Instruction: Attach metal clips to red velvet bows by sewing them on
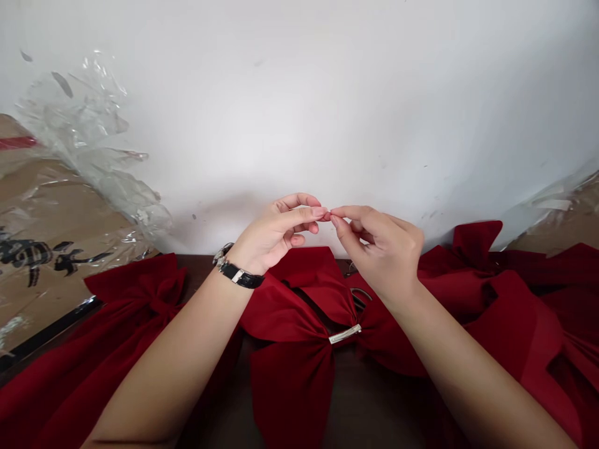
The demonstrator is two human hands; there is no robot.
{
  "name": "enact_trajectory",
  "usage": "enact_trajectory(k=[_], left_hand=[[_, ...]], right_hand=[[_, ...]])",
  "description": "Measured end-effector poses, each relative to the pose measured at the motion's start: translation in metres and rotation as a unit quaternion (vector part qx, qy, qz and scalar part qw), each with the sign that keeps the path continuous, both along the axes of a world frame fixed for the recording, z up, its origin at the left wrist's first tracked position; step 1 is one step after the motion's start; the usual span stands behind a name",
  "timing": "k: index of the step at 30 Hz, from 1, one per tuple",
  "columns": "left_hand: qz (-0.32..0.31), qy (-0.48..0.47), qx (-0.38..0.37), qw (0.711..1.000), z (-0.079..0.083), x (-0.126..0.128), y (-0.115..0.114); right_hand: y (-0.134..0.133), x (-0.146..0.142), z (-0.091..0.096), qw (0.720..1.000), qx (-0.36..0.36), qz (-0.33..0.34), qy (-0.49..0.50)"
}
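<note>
Pinched closed, fingertips meeting: left hand and right hand, above a red bow with a pale clip, at near centre. Impossible to tell any item between. Possible mishap: losing something tiny among red folds, through a slack pinch.

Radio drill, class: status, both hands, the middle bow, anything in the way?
Left hand, right hand pinched, tips close, any held item unclear. Middle red bow below, silver clip on it. Metal loop by bow, clear of hands.
</note>
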State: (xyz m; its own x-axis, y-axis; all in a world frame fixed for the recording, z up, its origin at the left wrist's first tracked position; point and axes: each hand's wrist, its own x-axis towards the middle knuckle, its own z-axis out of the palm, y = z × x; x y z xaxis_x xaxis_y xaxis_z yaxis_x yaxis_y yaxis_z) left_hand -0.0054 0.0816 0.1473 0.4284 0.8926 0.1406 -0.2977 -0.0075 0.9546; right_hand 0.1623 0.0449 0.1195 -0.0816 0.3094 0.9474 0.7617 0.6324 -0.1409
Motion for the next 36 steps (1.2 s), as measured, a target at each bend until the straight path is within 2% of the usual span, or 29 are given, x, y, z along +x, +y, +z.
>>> enact_trajectory(k=[7, 13, 17, 19, 21, 24, 27, 30, 36], left_hand=[[0.007, 0.008, 0.005, 1.0, -0.002, -0.005, 0.004], [0.021, 0.01, 0.02, 1.0, -0.003, -0.004, 0.005], [0.018, 0.008, 0.039, 0.999, -0.002, -0.003, 0.003], [0.022, 0.005, 0.049, 0.999, -0.001, -0.003, 0.002], [0.031, 0.004, 0.064, 0.997, 0.001, -0.003, 0.0], [0.042, 0.016, 0.097, 0.994, 0.003, -0.002, -0.004], [0.054, 0.041, 0.132, 0.989, 0.005, -0.001, -0.009], [0.075, 0.062, 0.166, 0.981, 0.005, 0.001, -0.012], [0.115, 0.095, 0.219, 0.964, 0.003, 0.003, -0.015]], right_hand=[[0.002, 0.002, 0.002, 0.997, 0.039, 0.012, -0.065], [0.003, 0.004, 0.002, 0.994, 0.029, -0.005, -0.104], [0.0, 0.003, 0.003, 0.996, 0.013, 0.044, -0.077], [-0.003, 0.003, 0.005, 0.995, -0.027, 0.089, -0.039], [-0.006, 0.002, 0.008, 0.986, -0.1, 0.129, 0.018], [-0.006, 0.003, 0.013, 0.954, -0.221, 0.17, 0.109], [-0.005, 0.004, 0.016, 0.914, -0.302, 0.217, 0.161], [-0.002, 0.004, 0.017, 0.888, -0.336, 0.251, 0.189], [0.0, 0.005, 0.017, 0.878, -0.339, 0.249, 0.229]])
